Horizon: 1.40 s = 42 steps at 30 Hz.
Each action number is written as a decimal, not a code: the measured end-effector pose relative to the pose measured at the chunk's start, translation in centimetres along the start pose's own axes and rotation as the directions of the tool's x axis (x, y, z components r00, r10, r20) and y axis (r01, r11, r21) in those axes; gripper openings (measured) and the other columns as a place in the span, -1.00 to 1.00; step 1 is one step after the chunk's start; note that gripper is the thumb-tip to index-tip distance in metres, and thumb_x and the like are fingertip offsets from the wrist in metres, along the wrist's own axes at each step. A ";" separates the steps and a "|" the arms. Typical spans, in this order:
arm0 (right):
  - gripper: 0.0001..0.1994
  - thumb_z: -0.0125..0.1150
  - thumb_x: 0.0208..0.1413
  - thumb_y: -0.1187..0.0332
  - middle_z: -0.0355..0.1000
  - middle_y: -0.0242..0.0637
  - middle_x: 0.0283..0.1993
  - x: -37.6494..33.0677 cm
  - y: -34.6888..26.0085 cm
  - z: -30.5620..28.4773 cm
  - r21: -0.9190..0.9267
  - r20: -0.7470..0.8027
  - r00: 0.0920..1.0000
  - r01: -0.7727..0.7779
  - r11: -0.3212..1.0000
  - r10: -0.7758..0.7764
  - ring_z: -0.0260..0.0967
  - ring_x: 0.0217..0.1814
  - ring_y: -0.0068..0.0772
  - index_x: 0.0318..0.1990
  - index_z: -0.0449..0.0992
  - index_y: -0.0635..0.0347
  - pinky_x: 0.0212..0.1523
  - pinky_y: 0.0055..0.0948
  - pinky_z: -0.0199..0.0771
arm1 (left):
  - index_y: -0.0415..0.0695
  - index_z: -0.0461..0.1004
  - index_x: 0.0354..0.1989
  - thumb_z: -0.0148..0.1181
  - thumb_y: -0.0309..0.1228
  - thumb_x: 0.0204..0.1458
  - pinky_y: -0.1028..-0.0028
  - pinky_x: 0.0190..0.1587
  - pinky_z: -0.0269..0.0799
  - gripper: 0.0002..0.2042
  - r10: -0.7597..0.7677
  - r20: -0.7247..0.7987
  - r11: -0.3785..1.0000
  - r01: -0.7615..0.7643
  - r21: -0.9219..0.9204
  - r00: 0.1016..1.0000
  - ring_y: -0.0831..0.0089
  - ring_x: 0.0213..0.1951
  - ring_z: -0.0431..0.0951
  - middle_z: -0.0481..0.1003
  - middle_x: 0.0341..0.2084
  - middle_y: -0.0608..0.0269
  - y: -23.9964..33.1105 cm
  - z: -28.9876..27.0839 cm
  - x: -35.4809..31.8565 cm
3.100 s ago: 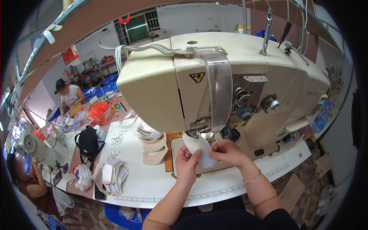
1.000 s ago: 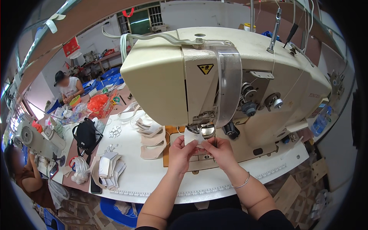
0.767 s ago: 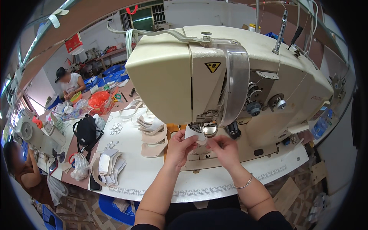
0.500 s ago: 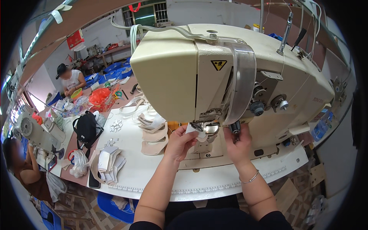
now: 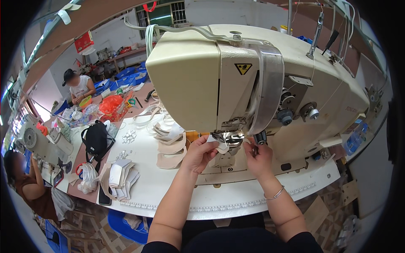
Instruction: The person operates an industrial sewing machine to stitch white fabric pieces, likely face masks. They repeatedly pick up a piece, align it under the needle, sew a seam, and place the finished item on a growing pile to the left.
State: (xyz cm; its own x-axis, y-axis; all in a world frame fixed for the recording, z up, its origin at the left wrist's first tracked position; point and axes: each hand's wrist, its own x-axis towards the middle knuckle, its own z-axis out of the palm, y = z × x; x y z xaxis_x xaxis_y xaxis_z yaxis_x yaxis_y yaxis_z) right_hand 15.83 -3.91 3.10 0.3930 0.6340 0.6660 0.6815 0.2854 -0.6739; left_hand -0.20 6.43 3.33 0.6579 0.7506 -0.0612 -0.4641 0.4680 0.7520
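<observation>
A large cream sewing machine [image 5: 185,80] stands over the white table. Under its head, my left hand [image 5: 200,154] pinches a small white fabric piece [image 5: 223,147] between thumb and fingers, close to the metal presser foot [image 5: 232,137]. My right hand [image 5: 258,158] is on the other side of the needle area, just below a black knob [image 5: 260,137]. Its fingers are bent together, and what they hold, if anything, is too small to make out. Left of my left hand, beige curved fabric pieces [image 5: 171,158] lie in a row.
A stack of white cut pieces [image 5: 122,179], a black phone [image 5: 104,197] and a black bag [image 5: 98,141] lie to the left. A printed ruler strip [image 5: 236,205] runs along the front edge. Below hangs a blue cloth bin [image 5: 122,225]. Two people work at the left.
My right hand has come down from the black knob and its fingers have drawn together nearer the needle area. The left hand keeps the white piece at the presser foot.
</observation>
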 end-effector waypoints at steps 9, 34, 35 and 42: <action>-0.85 0.15 -0.13 0.52 0.28 -0.40 -0.52 -0.6 0.5 0.5 -0.084 -0.117 0.976 0.175 0.981 -0.184 0.25 -0.60 -0.48 -0.36 0.39 0.09 -0.60 -0.53 0.25 | -0.26 0.33 -0.15 0.14 -0.58 -0.13 0.73 -0.50 0.38 -0.69 0.139 -0.070 0.982 -0.128 0.143 0.988 0.68 -0.52 0.42 0.45 -0.45 0.32 -0.5 1.3 -1.2; -0.60 0.23 -0.33 0.54 0.29 -0.41 -0.43 -0.4 -0.3 1.2 -0.151 0.142 0.909 0.412 0.899 -0.392 0.32 -0.45 -0.41 -0.20 0.46 -0.04 -0.49 -0.47 0.37 | -0.20 0.36 -0.39 0.05 -0.59 -0.10 0.71 -0.47 0.38 -0.92 0.177 -0.051 0.974 -0.168 0.151 0.983 0.65 -0.55 0.42 0.42 -0.57 0.39 0.0 0.8 0.7; -0.59 0.22 -0.33 0.55 0.29 -0.41 -0.43 -0.4 -0.3 1.2 -0.150 0.142 0.910 0.410 0.900 -0.391 0.32 -0.45 -0.41 -0.20 0.46 -0.04 -0.49 -0.47 0.37 | -0.19 0.36 -0.41 0.05 -0.57 -0.09 0.70 -0.48 0.37 -0.94 0.172 -0.059 0.975 -0.162 0.150 0.983 0.65 -0.56 0.40 0.40 -0.60 0.41 0.0 0.9 0.7; -0.59 0.17 -0.32 0.63 0.21 -0.43 -0.48 -0.5 -0.4 1.7 -0.076 0.081 0.918 0.394 0.916 -0.388 0.24 -0.53 -0.51 -0.21 0.47 0.03 -0.56 -0.55 0.30 | -0.16 0.40 -0.54 0.04 -0.47 -0.04 0.71 -0.55 0.29 -0.92 0.154 -0.001 0.986 -0.154 0.065 0.988 0.69 -0.63 0.31 0.31 -0.71 0.46 0.1 0.0 2.1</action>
State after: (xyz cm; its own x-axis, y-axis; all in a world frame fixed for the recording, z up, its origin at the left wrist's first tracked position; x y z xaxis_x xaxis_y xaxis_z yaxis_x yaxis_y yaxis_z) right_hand 14.33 -3.15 2.52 0.0459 0.5297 0.8469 0.8260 0.4567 -0.3304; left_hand 1.12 8.03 3.33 0.5777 0.8144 0.0548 -0.5204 0.3158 0.7934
